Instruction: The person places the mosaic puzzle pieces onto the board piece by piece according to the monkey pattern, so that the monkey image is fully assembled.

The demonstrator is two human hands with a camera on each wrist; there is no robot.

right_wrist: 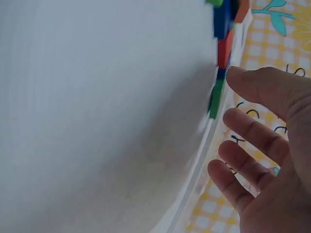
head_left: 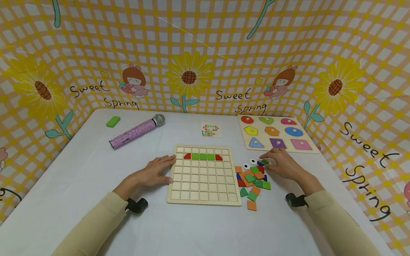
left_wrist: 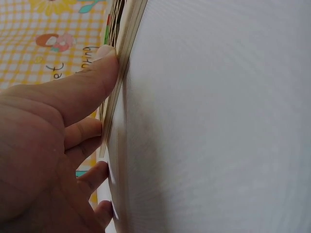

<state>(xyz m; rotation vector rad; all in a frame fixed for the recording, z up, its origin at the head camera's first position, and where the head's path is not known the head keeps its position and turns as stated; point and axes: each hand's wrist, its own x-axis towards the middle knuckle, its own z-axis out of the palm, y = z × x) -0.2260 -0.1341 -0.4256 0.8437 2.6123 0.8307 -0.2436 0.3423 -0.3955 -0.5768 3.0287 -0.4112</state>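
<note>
The left hand, fingers loose, touches the board. The right hand is loose too; a green piece is near.

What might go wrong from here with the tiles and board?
Several loose tiles overlap, so the right hand, at the pile's edge, might drag neighbours along when picking one.

The left hand touches the left edge of the grid board; a push could slide it into those tiles.
</note>
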